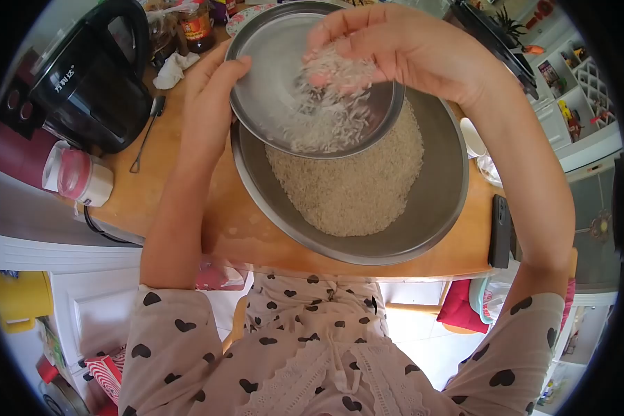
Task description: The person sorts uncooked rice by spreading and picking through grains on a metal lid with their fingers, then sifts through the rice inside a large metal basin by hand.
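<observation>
My left hand (213, 97) grips the left rim of a shallow round steel dish (267, 76), thumb on top. The dish is held over the far part of a large steel basin (440, 187) and hides some of it. Above the dish, my right hand (388, 48) is cupped with curled fingers around some rice grains (340, 69). Grains, blurred by motion, drop from it onto a small heap of rice in the dish. A wide mound of rice (350, 187) lies in the basin.
The basin stands on a wooden table (215, 236) near its front edge. At left are a black kettle (93, 76), a pink-and-white jar (83, 177) and a thin utensil (145, 135). A black phone (500, 232) and a white cup (471, 139) are at right.
</observation>
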`<state>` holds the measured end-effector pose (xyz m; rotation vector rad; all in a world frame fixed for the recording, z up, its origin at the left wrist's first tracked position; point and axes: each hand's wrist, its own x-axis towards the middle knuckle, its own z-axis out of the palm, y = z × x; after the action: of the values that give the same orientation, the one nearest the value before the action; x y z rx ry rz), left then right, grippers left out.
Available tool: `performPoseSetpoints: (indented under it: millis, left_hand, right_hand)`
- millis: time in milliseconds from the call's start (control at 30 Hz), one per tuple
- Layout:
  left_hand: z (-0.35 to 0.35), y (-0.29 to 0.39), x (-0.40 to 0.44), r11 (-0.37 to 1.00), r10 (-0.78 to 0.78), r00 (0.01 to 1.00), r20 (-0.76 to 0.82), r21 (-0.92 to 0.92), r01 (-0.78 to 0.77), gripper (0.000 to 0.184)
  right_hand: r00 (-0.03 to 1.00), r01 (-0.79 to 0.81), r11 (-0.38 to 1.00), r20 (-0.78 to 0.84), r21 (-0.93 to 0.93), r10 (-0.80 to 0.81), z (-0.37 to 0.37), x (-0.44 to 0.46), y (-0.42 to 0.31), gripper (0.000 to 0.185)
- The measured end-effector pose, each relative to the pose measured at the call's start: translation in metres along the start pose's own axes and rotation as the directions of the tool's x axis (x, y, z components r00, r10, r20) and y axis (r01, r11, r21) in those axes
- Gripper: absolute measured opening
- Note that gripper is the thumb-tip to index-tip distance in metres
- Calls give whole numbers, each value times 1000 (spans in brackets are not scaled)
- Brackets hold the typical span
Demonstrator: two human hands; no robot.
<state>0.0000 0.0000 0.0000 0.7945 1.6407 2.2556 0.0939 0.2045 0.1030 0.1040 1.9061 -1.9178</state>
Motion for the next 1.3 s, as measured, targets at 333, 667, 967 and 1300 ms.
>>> performPoseSetpoints:
  millis: [333,667,967,1300]
  left_hand:
    - [0,2,-2,1000,-22,1000,-17,-5,22,37]
    - [1,-4,-2,990,141,988,64,-11,-140,35]
    - [0,-5,-1,988,150,986,78,16,-151,37]
    - [2,-3,-3,992,128,990,58,6,-129,37]
  right_hand:
    - [937,172,927,-235,-332,-258,-13,-45,-5,39]
    - [969,-229,648,-236,-727,78,-13,-65,60,29]
    - [952,-293,297,-305,-909,7,27,-58,72,31]
    - [953,-290,353,-303,-889,21,55,-38,97,55]
